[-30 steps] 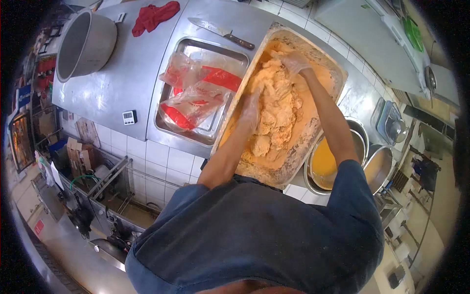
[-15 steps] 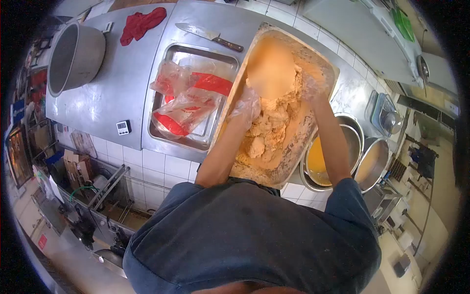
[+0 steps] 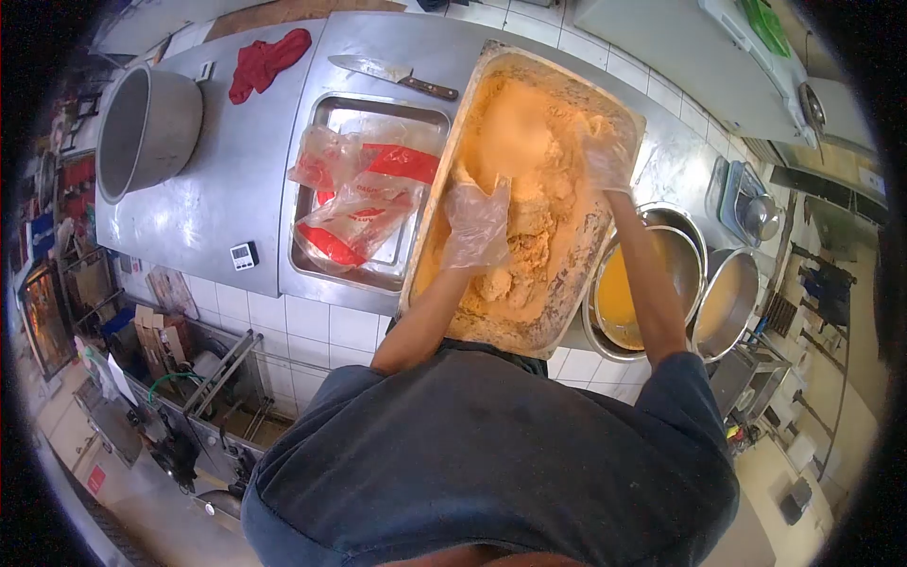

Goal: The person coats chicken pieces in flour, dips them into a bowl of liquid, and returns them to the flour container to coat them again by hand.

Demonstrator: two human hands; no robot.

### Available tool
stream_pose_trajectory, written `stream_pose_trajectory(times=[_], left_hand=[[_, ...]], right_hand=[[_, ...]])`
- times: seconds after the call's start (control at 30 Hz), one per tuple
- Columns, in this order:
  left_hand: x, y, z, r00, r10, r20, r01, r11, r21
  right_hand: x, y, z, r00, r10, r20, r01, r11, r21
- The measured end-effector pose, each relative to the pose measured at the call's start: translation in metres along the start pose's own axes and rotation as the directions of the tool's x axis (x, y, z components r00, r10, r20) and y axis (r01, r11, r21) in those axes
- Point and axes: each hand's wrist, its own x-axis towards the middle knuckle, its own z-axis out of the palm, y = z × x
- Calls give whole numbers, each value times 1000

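Observation:
A large worn tub (image 3: 460, 123) holds orange, flour-like powder (image 3: 515, 99) and a heap of coated lumps (image 3: 529, 241), whose kind I cannot make out. My left hand (image 3: 477, 225), in a clear plastic glove, lies over the tub's left half beside the lumps. Its thumb stands apart from the fingers, and nothing shows in it. On the opposite side, my right hand (image 3: 605, 159), gloved the same way, is over the powder near the right wall. Its fingers are spread and dusted orange. Part of the powder at the far end is blurred.
Left of the tub, a steel tray (image 3: 321, 118) holds red-and-clear plastic bags (image 3: 368, 194). A knife (image 3: 397, 76), red cloth (image 3: 269, 64), timer (image 3: 244, 255) and big pot (image 3: 151, 132) are on the counter. Right of the tub stand bowls, one with yellow liquid (image 3: 619, 300).
My hands have drawn apart. The left has come back toward my body, and the right has shifted slightly outward. The raised pile between them looks lower. The view has tilted slightly.

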Motion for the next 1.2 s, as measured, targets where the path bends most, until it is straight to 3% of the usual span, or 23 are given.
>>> stream_pose_trajectory(times=[0.03, 0.07, 0.17, 0.27, 0.37, 0.47, 0.57, 0.63, 0.7, 0.77, 0.87, 0.93, 0.97, 1.03, 1.13, 1.17, 1.2], left_hand=[[2, -3, 3, 998, -55, 30, 54, 998, 34], [7, 5, -1, 985, -119, 124, 123, 992, -21], [24, -1, 6, 927, -168, 337, 230, 961, -153], [58, -16, 21, 815, -169, 555, 378, 880, -287], [83, -17, 27, 688, -152, 709, 537, 764, -357], [85, -17, 31, 603, -123, 788, 667, 619, -414], [81, -5, 27, 518, -204, 831, 684, 681, -260], [68, 5, 30, 665, -156, 730, 496, 824, -276], [49, 11, 38, 750, -89, 655, 397, 852, -340], [38, 16, 42, 802, -39, 596, 392, 788, -475], [42, 33, 24, 850, 56, 523, 161, 919, -360], [55, 65, 7, 861, 65, 504, -60, 998, -27], [60, 77, -5, 865, 69, 497, -164, 975, 150], [71, 86, -33, 756, 356, 549, -575, 762, 298], [109, 72, -3, 708, 138, 693, -594, 647, 478], [120, 69, 19, 748, -83, 659, -365, 778, 512], [127, 65, 29, 753, -140, 643, -279, 817, 505]], right_hand=[[8, -1, 27, 997, 41, -70, -37, 997, 63], [18, 2, 88, 959, -67, -276, 63, 998, -25], [34, -16, 101, 943, 28, -330, 28, 986, 162], [26, -34, 58, 964, 263, 18, -232, 811, 537], [13, -21, 36, 877, 316, 363, -474, 434, 766], [3, -21, 28, 797, 294, 528, -575, 101, 812], [-7, -36, 31, 753, 281, 595, -598, -84, 797], [-14, -48, 30, 748, 258, 612, -589, -167, 791], [-25, -55, 24, 745, 234, 625, -587, -216, 780], [-39, -59, 13, 749, 228, 622, -582, -222, 782], [-61, -56, -13, 758, 267, 595, -579, -146, 802], [-75, -48, -38, 772, 329, 544, -568, -28, 823], [-80, -45, -50, 778, 362, 514, -562, 34, 826], [-83, -40, -69, 795, 445, 413, -528, 171, 832], [-61, -40, -52, 789, 577, 212, -474, 351, 808], [-41, -42, -35, 774, 618, 136, -462, 404, 789], [-23, -43, -22, 757, 648, 82, -461, 441, 770]])
